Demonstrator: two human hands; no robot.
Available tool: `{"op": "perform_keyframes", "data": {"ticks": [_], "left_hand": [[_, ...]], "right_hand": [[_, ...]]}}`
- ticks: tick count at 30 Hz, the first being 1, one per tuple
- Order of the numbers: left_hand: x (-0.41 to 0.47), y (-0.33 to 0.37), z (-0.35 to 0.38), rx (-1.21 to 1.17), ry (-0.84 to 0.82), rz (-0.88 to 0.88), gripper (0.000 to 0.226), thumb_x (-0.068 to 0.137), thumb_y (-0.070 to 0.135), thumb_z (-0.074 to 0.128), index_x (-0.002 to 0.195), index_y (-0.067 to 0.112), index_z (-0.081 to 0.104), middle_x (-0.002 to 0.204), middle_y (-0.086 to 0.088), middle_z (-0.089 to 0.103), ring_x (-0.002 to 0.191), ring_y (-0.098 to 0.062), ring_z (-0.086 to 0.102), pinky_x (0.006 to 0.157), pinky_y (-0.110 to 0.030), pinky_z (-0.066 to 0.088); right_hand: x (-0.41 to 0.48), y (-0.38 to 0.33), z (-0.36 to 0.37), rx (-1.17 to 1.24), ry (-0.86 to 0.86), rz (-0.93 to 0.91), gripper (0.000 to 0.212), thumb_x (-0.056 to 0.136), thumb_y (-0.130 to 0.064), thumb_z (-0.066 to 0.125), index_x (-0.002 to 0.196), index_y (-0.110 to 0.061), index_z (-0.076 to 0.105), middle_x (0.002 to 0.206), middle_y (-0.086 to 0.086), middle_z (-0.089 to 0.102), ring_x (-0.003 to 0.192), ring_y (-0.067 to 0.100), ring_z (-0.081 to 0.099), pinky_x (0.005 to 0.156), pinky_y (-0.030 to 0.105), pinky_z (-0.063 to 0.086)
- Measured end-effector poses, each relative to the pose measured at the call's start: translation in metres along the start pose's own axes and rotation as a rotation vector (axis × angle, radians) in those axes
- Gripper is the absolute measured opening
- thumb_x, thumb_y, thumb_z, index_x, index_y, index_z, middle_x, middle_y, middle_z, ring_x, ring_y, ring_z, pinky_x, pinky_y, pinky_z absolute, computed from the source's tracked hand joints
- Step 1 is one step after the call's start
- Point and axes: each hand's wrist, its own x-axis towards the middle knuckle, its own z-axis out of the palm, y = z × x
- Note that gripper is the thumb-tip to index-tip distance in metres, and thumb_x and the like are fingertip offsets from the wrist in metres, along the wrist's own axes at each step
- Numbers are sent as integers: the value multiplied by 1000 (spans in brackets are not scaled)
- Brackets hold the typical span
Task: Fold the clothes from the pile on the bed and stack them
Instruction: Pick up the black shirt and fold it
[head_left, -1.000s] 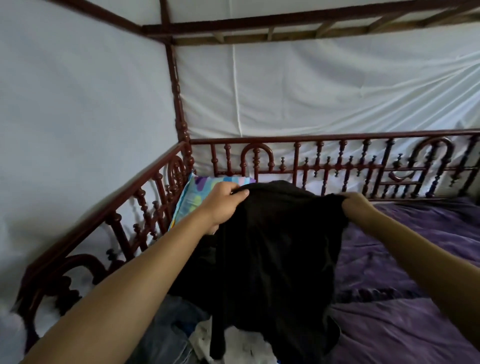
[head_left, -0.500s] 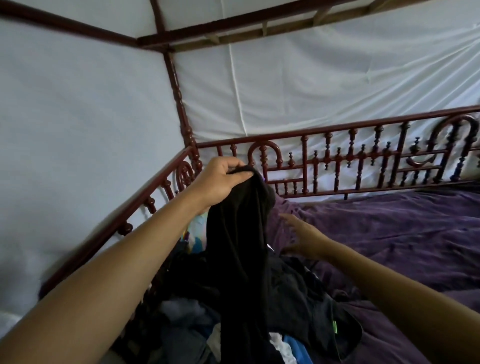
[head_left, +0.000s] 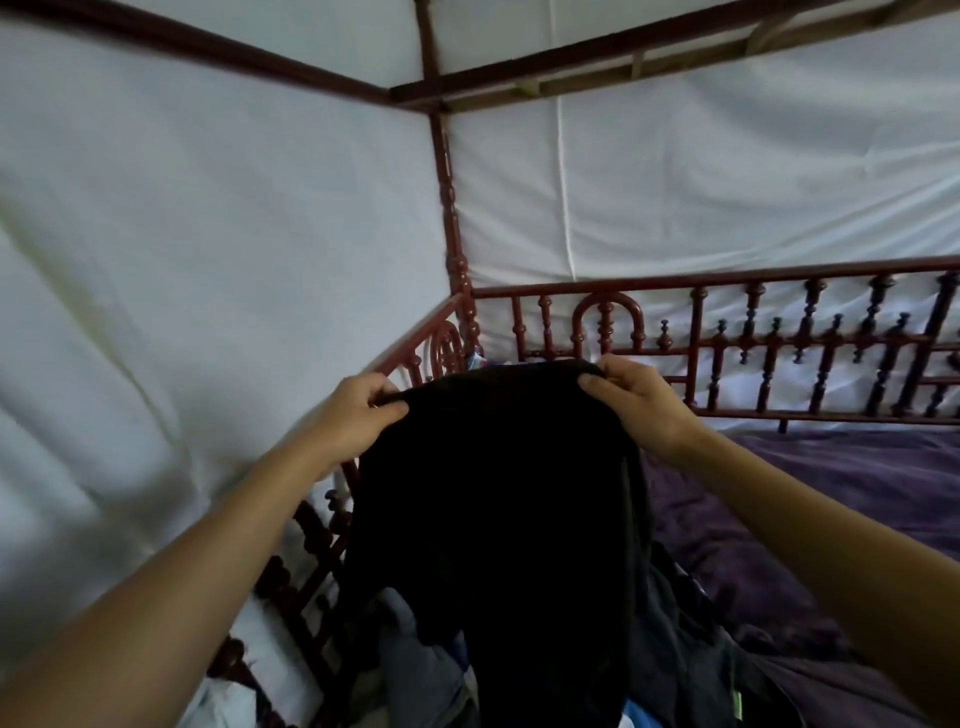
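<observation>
A black garment (head_left: 498, 499) hangs in front of me, held up by its top edge. My left hand (head_left: 358, 410) pinches the left corner of that edge and my right hand (head_left: 639, 400) pinches the right corner. The cloth drapes down over the pile of clothes (head_left: 675, 639) at the bottom of the view, where grey, dark and blue pieces show around it. Most of the pile is hidden behind the garment.
The bed has a purple cover (head_left: 831, 499) stretching to the right. A dark red wooden railing (head_left: 727, 332) runs along the far side and the left side, with a corner post (head_left: 452, 218). White cloth (head_left: 208, 234) hangs behind the rails.
A second ago both hands held the garment spread; half a second ago only my left hand held it, bunched. Now my right hand grips the top edge again and the cloth is spread.
</observation>
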Motion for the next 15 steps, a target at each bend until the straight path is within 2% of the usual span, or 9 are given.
{"op": "perform_keyframes", "data": {"ticks": [3,5,6,8,10,12,15], "left_hand": [[-14,-4,43,-198,-153,-25,26,81,5,72,97,20,59,85,2,71,74,-16,66,62,-20,49],[-23,4,74,-354,-339,-78,42,79,8,76,113,25,57,86,-3,73,75,-18,70,60,-21,52],[-26,8,87,-388,-406,-94,41,81,8,74,116,23,58,86,-5,74,75,-21,71,61,-23,53],[-28,15,102,-379,-417,-70,26,87,6,67,112,12,64,89,-9,73,77,-25,69,66,-26,53],[-24,21,103,-414,-362,-11,15,91,2,60,103,5,68,88,-10,70,79,-24,65,71,-27,50],[-19,30,96,-466,-343,51,18,91,0,57,96,11,71,84,-3,72,78,-15,67,71,-20,52],[-13,51,83,-468,-397,158,27,90,-2,54,86,18,71,78,3,72,76,-9,67,71,-16,52]], "right_hand": [[-3,-31,9,-122,-43,-112,23,95,-20,59,73,-21,55,57,-13,50,53,3,49,49,17,37],[-7,-42,11,-166,-54,-138,20,94,-20,60,75,-18,57,58,-13,51,54,2,49,49,16,37],[-10,-45,9,-189,-62,-127,18,94,-21,61,76,-16,58,59,-12,52,55,3,50,50,16,38],[-20,-46,-4,-243,-106,-61,17,90,-20,66,75,-14,60,60,-12,54,56,3,52,52,17,39],[-35,-39,-26,-337,-241,89,14,82,-18,74,79,-9,63,67,-3,60,64,9,58,60,23,44],[-58,-23,-44,-482,-397,265,15,75,-16,78,86,-12,68,79,3,68,75,13,65,71,29,50],[-99,15,-50,-787,-491,477,18,68,-19,79,72,-24,63,72,-10,64,69,3,61,68,24,47]]}}
